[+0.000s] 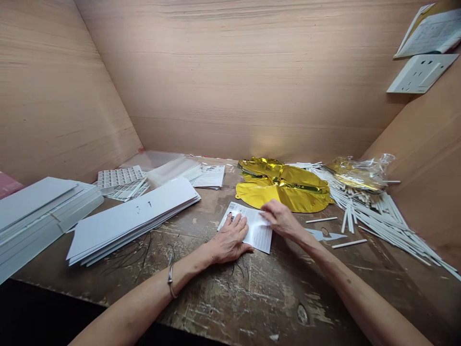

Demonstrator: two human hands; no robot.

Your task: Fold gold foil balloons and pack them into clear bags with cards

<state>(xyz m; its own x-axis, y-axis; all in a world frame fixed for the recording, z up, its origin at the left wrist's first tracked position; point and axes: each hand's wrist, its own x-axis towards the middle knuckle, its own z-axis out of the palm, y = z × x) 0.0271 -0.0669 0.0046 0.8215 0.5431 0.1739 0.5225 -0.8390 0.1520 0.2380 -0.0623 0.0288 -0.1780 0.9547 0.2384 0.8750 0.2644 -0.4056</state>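
Note:
A small white printed leaflet (257, 230) lies flat on the worn table (252, 298) in front of me. My left hand (230, 240) rests palm-down on its left part, fingers lying flat. My right hand (283, 218) sits over its upper right corner, fingers curled down onto the paper; I cannot make out whether it pinches the edge. Just beyond the leaflet lie flat gold foil balloons (284, 187).
A long stack of white cards (133, 221) lies to the left, with thicker grey-white boards (36, 216) at the far left. Sticker sheets (120, 180) and clear bags (169, 166) lie at the back. Several white sticks (374, 216) spread along the right. Wooden walls enclose the table.

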